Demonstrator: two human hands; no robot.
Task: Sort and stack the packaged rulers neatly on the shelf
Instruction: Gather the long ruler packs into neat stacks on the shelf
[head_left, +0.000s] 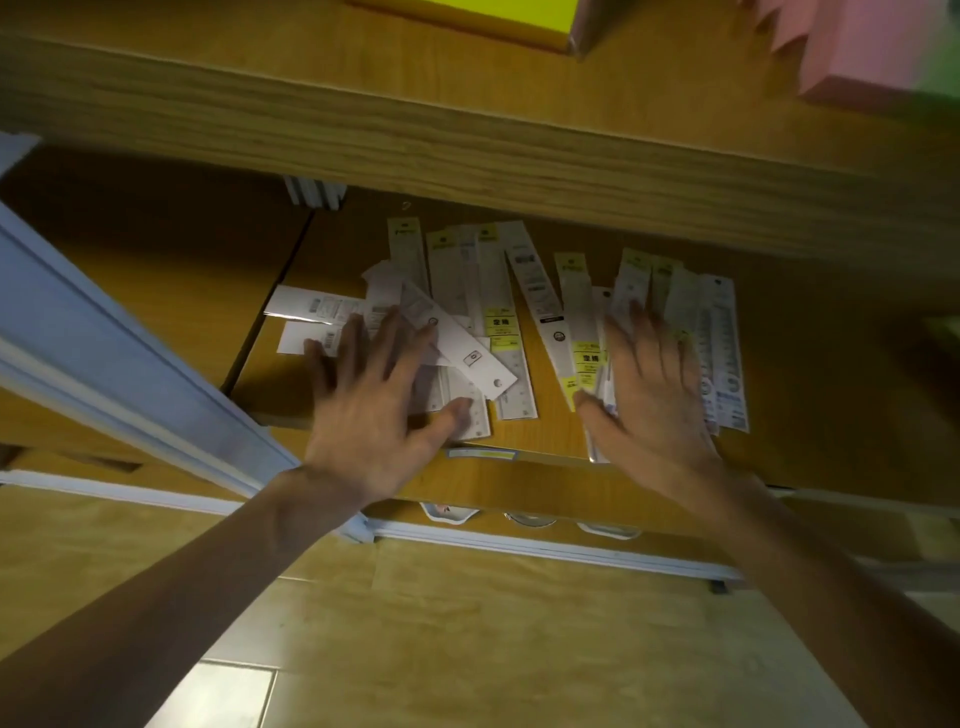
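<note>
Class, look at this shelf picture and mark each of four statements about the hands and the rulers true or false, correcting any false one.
1. Both hands are spread flat over the packaged rulers. True: left hand, right hand.
2. The rulers sit in one neat stack. False: they lie scattered, several crossing at angles.
3. Some packages carry yellow labels. True.
4. The right hand lifts one ruler clear of the shelf. False: its fingers are straight over the pile, gripping nothing.
</note>
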